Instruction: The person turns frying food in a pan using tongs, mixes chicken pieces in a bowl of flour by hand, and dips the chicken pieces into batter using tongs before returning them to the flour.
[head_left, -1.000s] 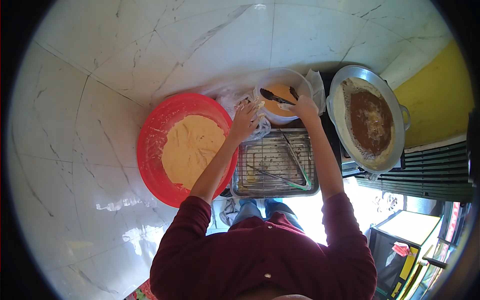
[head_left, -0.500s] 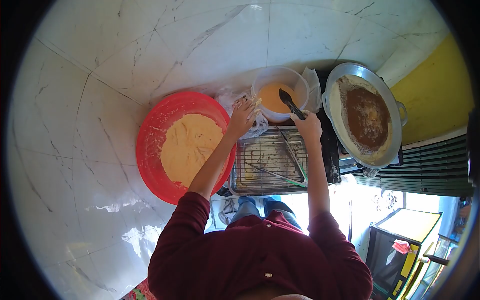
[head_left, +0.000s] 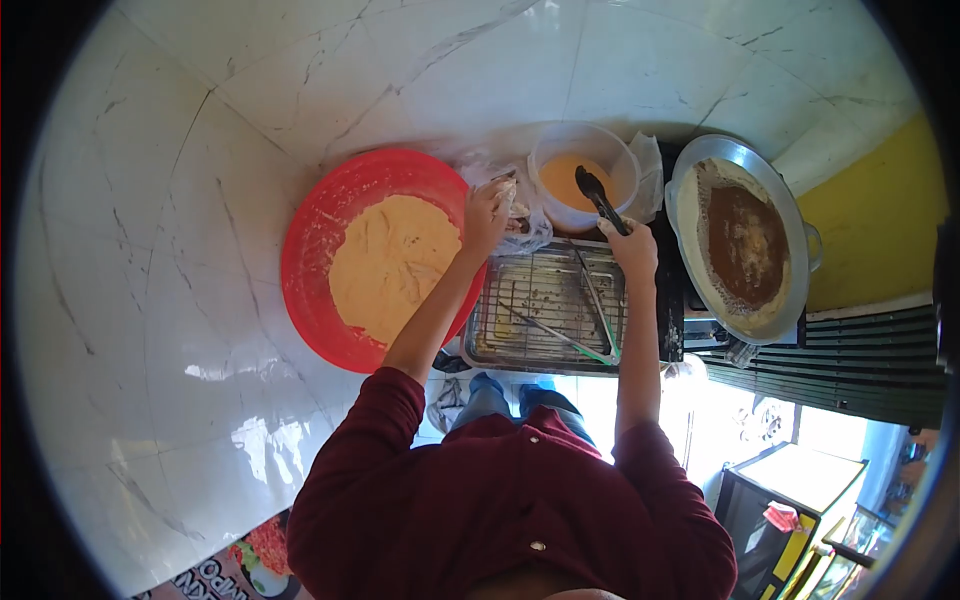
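My left hand (head_left: 485, 218), with floury fingers, is closed on the edge of a clear plastic bag (head_left: 535, 238). Some pieces show inside the bag, too small to name. In my right hand (head_left: 634, 250) are black tongs (head_left: 601, 200), gripped with the dark head pointing up and left. That head is over the near rim of a clear tub (head_left: 545, 150) of orange-yellow liquid (head_left: 572, 178). Left of the bag, a red basin (head_left: 305, 250) holds pale yellow flour (head_left: 395, 270), partly covered by my left forearm.
A wire rack on a tray (head_left: 510, 345) lies below the tub, with metal tongs (head_left: 600, 310) across it. At right a large pan (head_left: 690, 240) of brown, foaming oil (head_left: 742, 245) stands on a stove. A tiled wall (head_left: 330, 60) runs behind everything.
The view has shifted a little. My left hand has drawn the bag's edge aside, and pieces inside now show. The right hand keeps its grip on the black tongs near the tub.
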